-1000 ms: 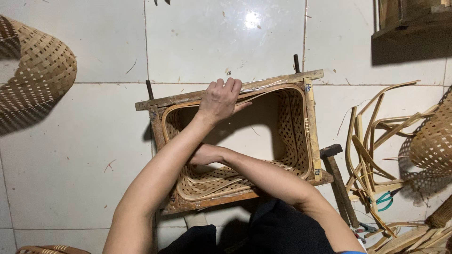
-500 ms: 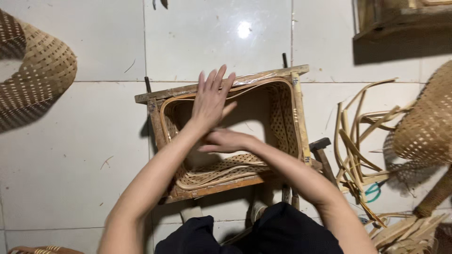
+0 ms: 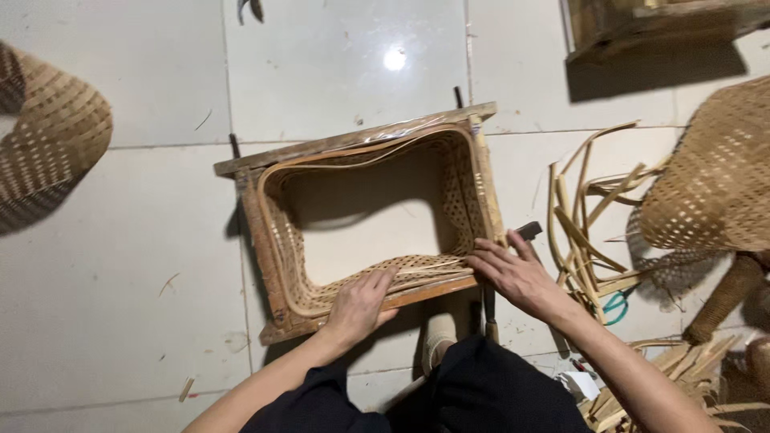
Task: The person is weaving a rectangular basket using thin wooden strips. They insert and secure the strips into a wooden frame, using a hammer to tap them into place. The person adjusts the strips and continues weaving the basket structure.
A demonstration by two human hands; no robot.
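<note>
A rectangular wooden frame (image 3: 353,140) lies on the tiled floor with a woven bamboo basket (image 3: 457,184) fitted inside it. My left hand (image 3: 359,305) presses on the near rim of the weave, fingers bent over the edge. My right hand (image 3: 513,273) rests with spread fingers on the frame's near right corner, beside a dark hammer head (image 3: 527,232). Neither hand grips anything loose.
A woven basket (image 3: 48,152) sits at the left edge, another woven piece (image 3: 714,176) at the right. Loose bamboo strips (image 3: 585,224) are piled right of the frame, with green-handled scissors (image 3: 614,308) under them. A wooden box (image 3: 642,28) stands top right.
My left hand has come back from the frame's far edge to the near rim. My right hand has moved out from inside the basket to the near right corner.
</note>
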